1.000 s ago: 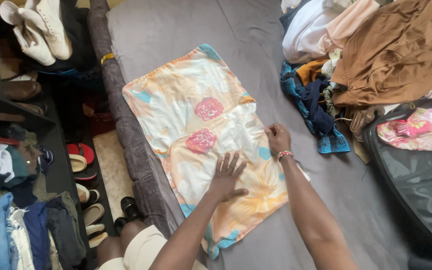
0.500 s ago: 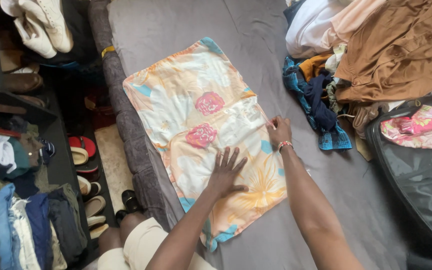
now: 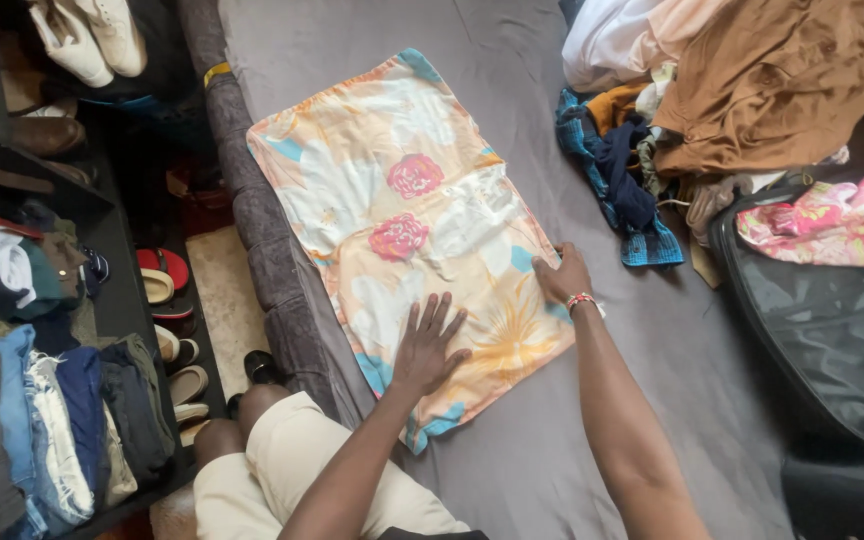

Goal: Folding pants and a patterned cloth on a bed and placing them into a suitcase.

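In the head view, the left hand (image 3: 426,342) lies flat, palm down with fingers spread, pressing on the near half of a floral fabric piece (image 3: 402,215) spread over the grey bed (image 3: 592,440), gripping nothing. The right hand (image 3: 563,275), arm stretched forward with a beaded bracelet (image 3: 580,299) at the wrist, rests on the fabric's right edge with fingers curled; whether it pinches the cloth cannot be told. Beyond and right of this hand lies a heap of clothes (image 3: 732,90), with a dark open suitcase (image 3: 832,330) further right.
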